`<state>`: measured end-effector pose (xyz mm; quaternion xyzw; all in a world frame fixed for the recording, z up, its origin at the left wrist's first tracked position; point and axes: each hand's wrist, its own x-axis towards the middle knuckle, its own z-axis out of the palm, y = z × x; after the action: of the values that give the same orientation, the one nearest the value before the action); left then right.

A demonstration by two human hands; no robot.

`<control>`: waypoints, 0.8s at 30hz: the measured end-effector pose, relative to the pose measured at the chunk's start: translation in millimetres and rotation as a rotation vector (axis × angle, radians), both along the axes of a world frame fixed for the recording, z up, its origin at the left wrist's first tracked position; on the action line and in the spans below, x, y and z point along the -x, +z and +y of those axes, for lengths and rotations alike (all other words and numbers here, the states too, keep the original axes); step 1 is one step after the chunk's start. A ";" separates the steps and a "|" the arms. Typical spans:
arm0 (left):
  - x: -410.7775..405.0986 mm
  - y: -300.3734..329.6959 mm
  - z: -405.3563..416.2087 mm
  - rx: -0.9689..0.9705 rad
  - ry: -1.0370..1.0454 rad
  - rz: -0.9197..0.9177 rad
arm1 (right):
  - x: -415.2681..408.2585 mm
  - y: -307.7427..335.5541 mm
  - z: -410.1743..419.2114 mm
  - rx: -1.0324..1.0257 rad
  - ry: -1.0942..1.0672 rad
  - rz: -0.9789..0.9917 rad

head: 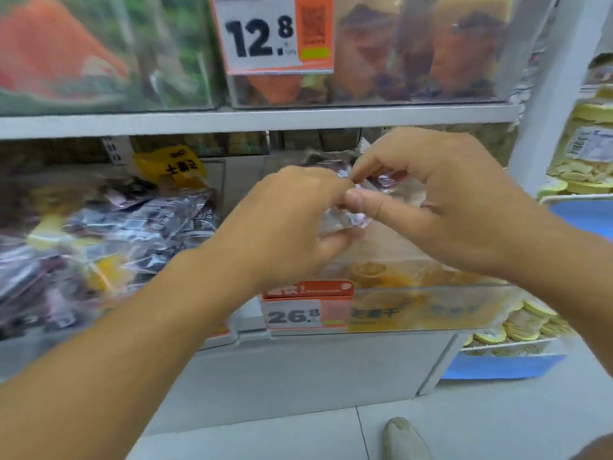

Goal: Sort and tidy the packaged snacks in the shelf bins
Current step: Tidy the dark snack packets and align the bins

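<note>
My left hand (292,224) and my right hand (441,197) meet in front of the lower shelf, both pinching small clear-wrapped snack packets (341,220) between thumb and fingers. They hover above a clear bin (441,313) that holds yellow-orange dried fruit pieces. To the left, another bin (109,240) is heaped with dark purple and silver packets mixed with a few yellow ones. The frame is blurred, so the packet print cannot be read.
A white shelf board (258,122) runs above my hands, with clear bins of orange and green packs on it. Price tags read 12.8 (262,34) and 26.8 (293,315). Yellow dried slices (583,161) fill the rack at right. My shoe (403,439) stands on the tiled floor.
</note>
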<state>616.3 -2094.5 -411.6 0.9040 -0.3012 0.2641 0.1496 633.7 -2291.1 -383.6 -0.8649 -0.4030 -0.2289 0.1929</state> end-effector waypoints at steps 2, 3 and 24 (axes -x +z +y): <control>8.9 7.3 27.7 0.037 0.084 -0.031 | 3.2 -7.8 42.4 -0.116 0.104 -0.103; 14.4 9.2 42.9 0.065 0.125 -0.023 | 3.3 -12.8 60.9 -0.171 0.123 -0.113; 68.7 -33.4 265.0 0.144 0.673 0.646 | -26.5 -18.1 247.8 0.582 0.025 0.433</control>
<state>547.6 -1829.5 -445.1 0.9746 0.0899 0.0235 0.2040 660.1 -2043.3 -401.7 -0.9070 -0.4115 0.0864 0.0225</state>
